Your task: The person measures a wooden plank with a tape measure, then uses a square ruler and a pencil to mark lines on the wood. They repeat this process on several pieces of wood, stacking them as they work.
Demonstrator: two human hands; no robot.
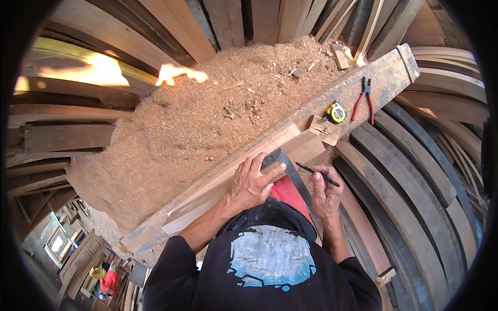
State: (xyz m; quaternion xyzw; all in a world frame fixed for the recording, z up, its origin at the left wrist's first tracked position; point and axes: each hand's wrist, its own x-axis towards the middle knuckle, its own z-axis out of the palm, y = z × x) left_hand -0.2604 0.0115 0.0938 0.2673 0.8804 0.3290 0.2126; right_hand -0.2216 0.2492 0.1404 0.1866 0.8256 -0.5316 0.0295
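Square (293, 175) across board (306, 146), pencil (328, 180) poised

My left hand (251, 185) leans there, thumb and fingers apart; can't tell what it grips. My right hand (327, 196) pinches the pencil, tip beside the square, contact unclear. Best, I judge: pin the square firmly, hug its edge, draw one light stroke.

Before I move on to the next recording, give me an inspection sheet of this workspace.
Surface: long worn board, set diagonally.
Job's things: wooden beam along the board; dark square beside it; black pen.
Clutter: tape measure, red-handled pliers, small wood block; shavings heaped beyond.
Grips: left hand at the beam and square, exact hold unclear; right hand holds the pen.
Cables: nothing seen.
Surroundings: stacked timber; person in red lower left.
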